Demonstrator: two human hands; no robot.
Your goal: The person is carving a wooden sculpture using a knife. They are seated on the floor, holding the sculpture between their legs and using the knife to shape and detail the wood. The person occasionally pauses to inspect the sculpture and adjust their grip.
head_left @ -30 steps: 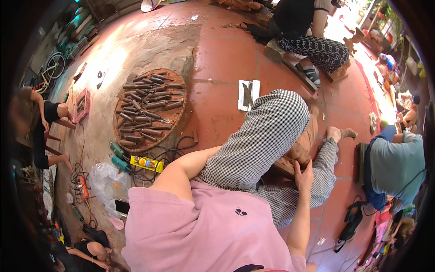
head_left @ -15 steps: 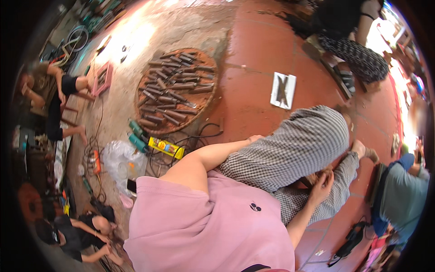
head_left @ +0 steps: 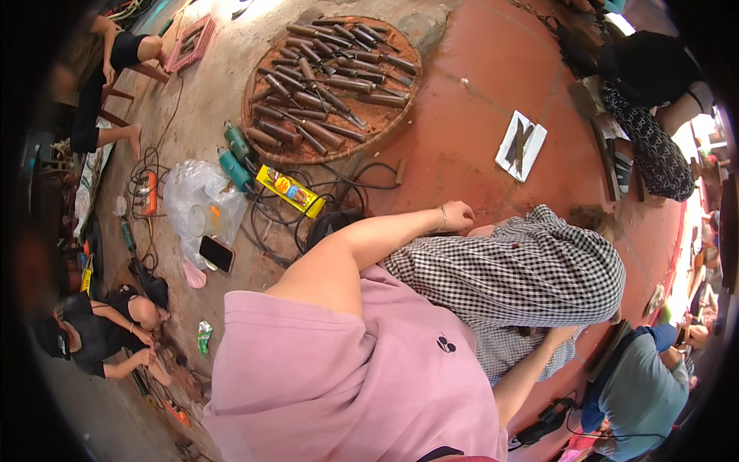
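Note:
My left hand reaches past my checked trouser leg, low over the red tiled floor. Its fingers bend downward and are too small to read. My right hand is tucked under the raised leg, which covers its fingers and whatever they may hold. A small dark piece shows in the trouser folds beside it. Beyond my left hand, a white sheet bears dark, blade-like pieces. A round woven tray holds many wooden-handled chisels.
Green power tools, tangled black cords and a yellow packet lie left of my arm. Near them are a clear plastic bag and a phone. Other people sit on both sides, one in a grey-green top.
My left hand has come more into sight beyond the leg. My right fingers, which were at a brownish piece, are now hidden by the leg. The view has shifted, showing more of the phone.

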